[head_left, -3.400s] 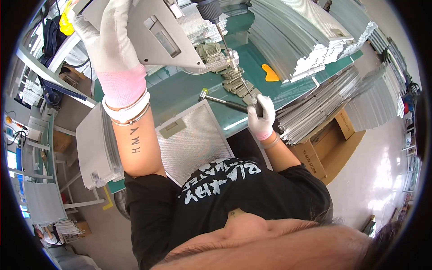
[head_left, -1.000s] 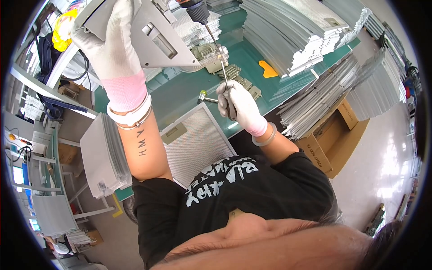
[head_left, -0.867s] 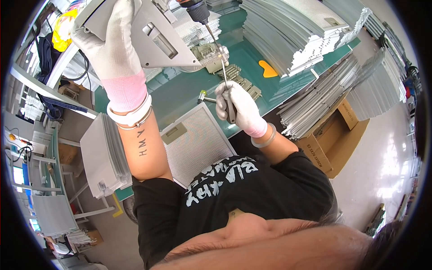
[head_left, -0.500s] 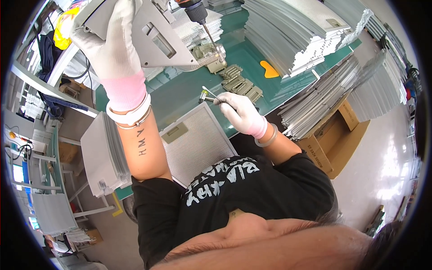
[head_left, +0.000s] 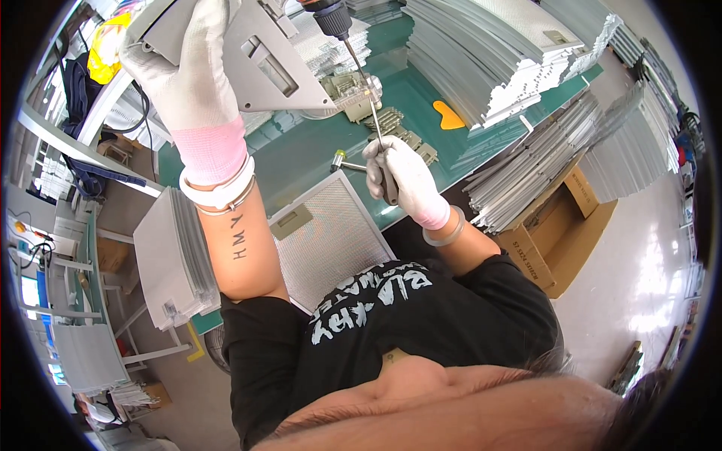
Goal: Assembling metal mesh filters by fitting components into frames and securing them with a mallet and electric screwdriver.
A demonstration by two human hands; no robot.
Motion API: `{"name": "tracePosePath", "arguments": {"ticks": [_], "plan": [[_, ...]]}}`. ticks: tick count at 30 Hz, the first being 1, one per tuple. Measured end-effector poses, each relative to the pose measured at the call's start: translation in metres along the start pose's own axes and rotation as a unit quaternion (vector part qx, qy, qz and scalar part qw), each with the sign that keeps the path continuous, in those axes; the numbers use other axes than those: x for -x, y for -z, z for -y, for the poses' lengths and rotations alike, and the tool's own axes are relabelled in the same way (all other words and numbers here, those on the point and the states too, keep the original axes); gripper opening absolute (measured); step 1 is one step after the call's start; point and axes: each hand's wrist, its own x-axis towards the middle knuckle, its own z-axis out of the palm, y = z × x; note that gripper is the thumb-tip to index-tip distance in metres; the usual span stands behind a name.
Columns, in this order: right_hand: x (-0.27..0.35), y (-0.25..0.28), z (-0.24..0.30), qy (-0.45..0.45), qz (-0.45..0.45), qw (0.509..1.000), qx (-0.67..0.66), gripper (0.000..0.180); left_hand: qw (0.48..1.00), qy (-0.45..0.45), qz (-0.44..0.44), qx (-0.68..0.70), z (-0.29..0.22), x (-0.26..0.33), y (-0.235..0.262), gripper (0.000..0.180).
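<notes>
Head view: resting the gloved left hand (head_left: 184,83) over a grey housing (head_left: 259,89) at the far left of the table (head_left: 410,86), though cannot tell gripping from mere pressing (too much cut off at the far edge). Holding a slim rod tool (head_left: 390,186) by its dark handle, closed snugly in the right hand (head_left: 408,174). Pointing its shaft far and slightly left, tip at or just beside a small shiny fitting (head_left: 374,90) near the housing's right corner; cannot tell touching from barely apart.

Looks to be partway through working the tool at that fitting, close beside the thin bit (head_left: 356,58) of a dark driver (head_left: 331,16). Seems to call next for a steady right wrist, a shaft kept clear of the bit, and firm support at the housing.

As for looks: matt grey and flat-faced at the housing, slanting to a blunt corner, with a long recess and a dark hole. Pale and glinting at the fitting, too small to read in detail. Nearby to the right: olive-grey parts (head_left: 410,143) in a row, then a yellow piece (head_left: 449,115). Nearer: a small hammer (head_left: 339,160) and a mesh panel (head_left: 331,233).
</notes>
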Motion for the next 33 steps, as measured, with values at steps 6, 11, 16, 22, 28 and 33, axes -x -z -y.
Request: {"name": "tracePosePath", "arguments": {"ticks": [6, 11, 16, 22, 28, 33], "plan": [[-0.002, -0.019, 0.003, -0.012, -0.016, 0.993, -0.119, 0.024, 0.996, 0.018, -0.047, 0.078, -0.012, -0.004, -0.004, 0.043], [-0.010, 0.006, -0.005, 0.270, 0.047, 0.842, 0.466, 0.014, 0.999, -0.008, 0.026, -0.033, -0.008, -0.008, 0.002, 0.038], [0.000, 0.016, -0.016, 0.201, 0.004, 0.914, 0.351, 0.016, 0.836, 0.311, -0.157, 0.424, -0.033, -0.021, -0.007, 0.047], [-0.009, 0.035, -0.008, 0.076, -0.174, 0.970, 0.150, 0.022, 0.853, 0.294, -0.151, 0.403, -0.030, -0.018, -0.006, 0.046], [-0.049, 0.034, 0.047, 0.192, -0.142, 0.962, 0.134, 0.042, 0.819, 0.312, -0.114, 0.468, -0.074, -0.047, 0.015, 0.048], [-0.085, -0.013, 0.086, 0.197, 0.024, 0.957, 0.212, 0.037, 0.830, 0.404, -0.063, 0.380, -0.119, -0.075, 0.042, 0.054]]}}
